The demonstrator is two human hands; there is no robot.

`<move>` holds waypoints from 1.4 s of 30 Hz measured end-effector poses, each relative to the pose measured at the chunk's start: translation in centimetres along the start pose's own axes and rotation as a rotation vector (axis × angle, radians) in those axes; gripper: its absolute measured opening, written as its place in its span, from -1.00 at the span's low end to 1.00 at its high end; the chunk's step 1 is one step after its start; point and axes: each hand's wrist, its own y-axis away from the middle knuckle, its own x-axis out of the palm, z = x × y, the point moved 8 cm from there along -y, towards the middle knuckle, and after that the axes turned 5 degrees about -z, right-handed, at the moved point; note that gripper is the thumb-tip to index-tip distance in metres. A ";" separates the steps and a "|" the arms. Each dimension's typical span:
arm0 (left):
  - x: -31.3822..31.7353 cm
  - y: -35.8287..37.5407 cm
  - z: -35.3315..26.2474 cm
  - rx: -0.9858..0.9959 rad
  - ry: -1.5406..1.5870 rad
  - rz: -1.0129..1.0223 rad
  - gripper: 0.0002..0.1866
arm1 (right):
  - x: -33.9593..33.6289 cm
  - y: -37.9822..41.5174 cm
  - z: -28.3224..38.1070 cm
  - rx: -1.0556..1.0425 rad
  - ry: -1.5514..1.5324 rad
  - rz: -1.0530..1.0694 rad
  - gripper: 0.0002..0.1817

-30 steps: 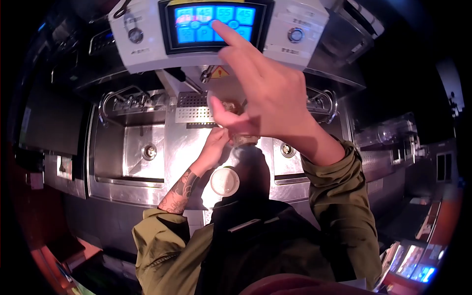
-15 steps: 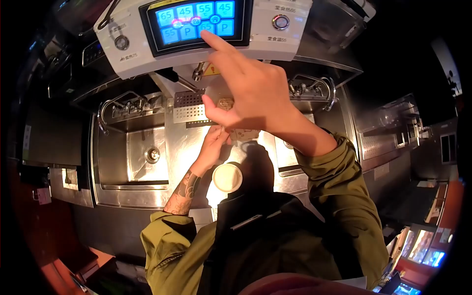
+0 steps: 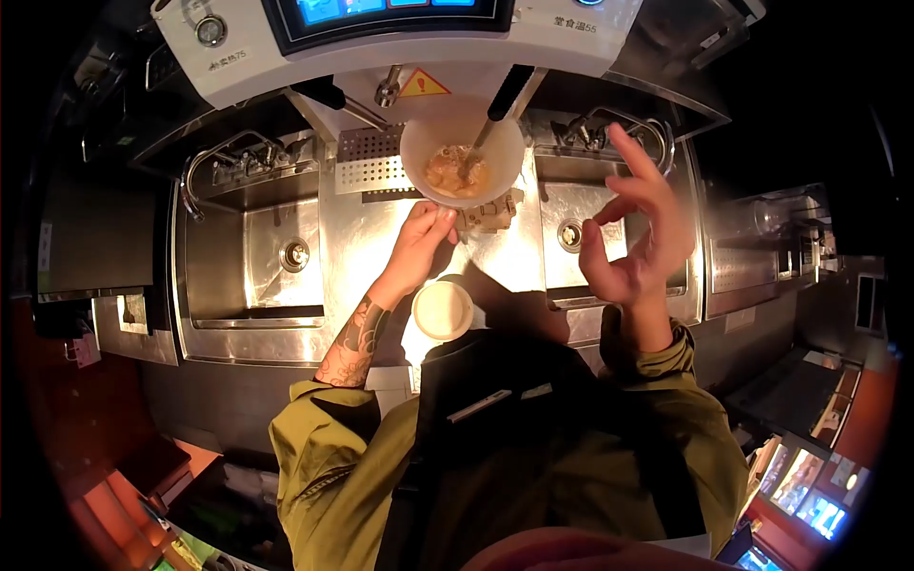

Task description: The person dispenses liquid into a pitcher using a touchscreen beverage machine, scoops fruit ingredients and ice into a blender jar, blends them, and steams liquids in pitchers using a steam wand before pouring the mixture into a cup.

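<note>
A white pitcher (image 3: 417,157) stands below the machine, holding a tan, frothy-looking liquid (image 3: 455,176). A metal steam wand (image 3: 481,136) with a black grip reaches down into it. My left hand (image 3: 419,246) is closed at the pitcher's near edge; whether it has a handle there is hidden by my fingers. Over the right-hand sink, my right hand (image 3: 643,224) is raised with its fingers apart, holding nothing. A patterned brown cloth (image 3: 493,215) lies just beside the pitcher. Closer to my body is a round pale cup or lid (image 3: 443,310).
The white steam machine (image 3: 228,67) with its lit touchscreen (image 3: 357,8) spans the top. Sinks with curved taps flank the steel counter: a left sink (image 3: 249,257) and a right sink (image 3: 562,262). A perforated drip tray (image 3: 367,162) sits left of the pitcher.
My right hand has left the touchscreen and swung right and down, uncovering the pitcher and wand. My left hand stays at the pitcher. The view has tilted downward slightly.
</note>
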 end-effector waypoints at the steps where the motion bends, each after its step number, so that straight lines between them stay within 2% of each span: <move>1: 0.0 0.0 0.1 -0.007 0.001 0.001 -0.57 | -0.3 0.9 -0.7 0.036 0.008 0.003 -0.64; 11: 0.1 0.0 -0.9 -0.218 0.186 0.013 -0.51 | -1.6 4.5 -2.5 0.164 0.062 0.009 -0.73; 20: -0.5 0.1 -1.8 -0.183 -0.033 -0.035 -0.52 | -1.9 6.0 -3.2 0.159 0.063 -0.004 -0.73; 34: -0.7 0.6 -2.3 -0.144 -0.083 -0.094 -0.55 | -0.9 8.5 -4.7 0.337 0.017 0.057 -0.75; 42: -0.8 0.7 -2.2 -0.143 -0.091 -0.109 -0.57 | 0.0 9.2 -5.0 0.351 0.020 0.101 -0.82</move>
